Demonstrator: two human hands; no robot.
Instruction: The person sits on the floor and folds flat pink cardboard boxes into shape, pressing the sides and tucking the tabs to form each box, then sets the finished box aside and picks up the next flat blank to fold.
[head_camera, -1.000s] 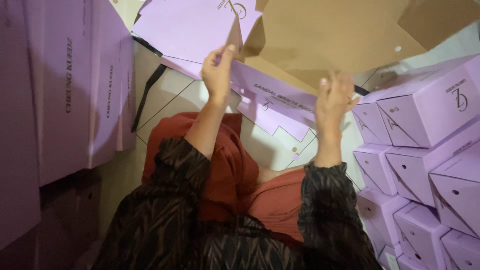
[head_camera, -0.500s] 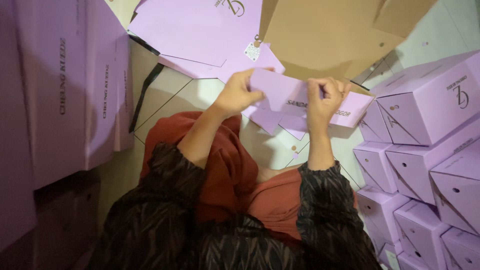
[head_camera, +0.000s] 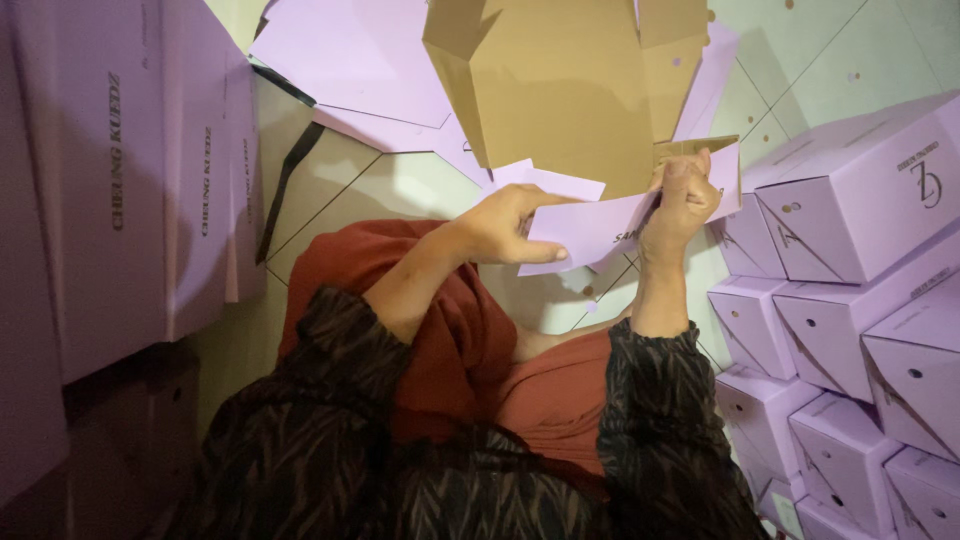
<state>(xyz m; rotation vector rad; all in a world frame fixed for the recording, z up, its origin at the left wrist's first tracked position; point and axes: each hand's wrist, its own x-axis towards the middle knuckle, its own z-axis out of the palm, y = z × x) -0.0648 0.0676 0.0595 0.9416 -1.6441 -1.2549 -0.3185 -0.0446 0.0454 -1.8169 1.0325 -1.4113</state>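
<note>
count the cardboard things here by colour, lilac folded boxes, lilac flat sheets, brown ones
Lilac folded cardboard boxes stacked at the right: about 9 in view, some cut off by the edge
Lilac flat cardboard sheet held in both hands: 1
Lilac flat cardboard sheets lying on the floor: at least 2, overlapping
Lilac flat cardboard stack at the left: too layered to count
Brown corrugated cardboard box: 1
Total countable: about 13

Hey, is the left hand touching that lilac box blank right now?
Touching. The head view shows the left hand pinching the lilac blank, thumb lying on its face.
</note>
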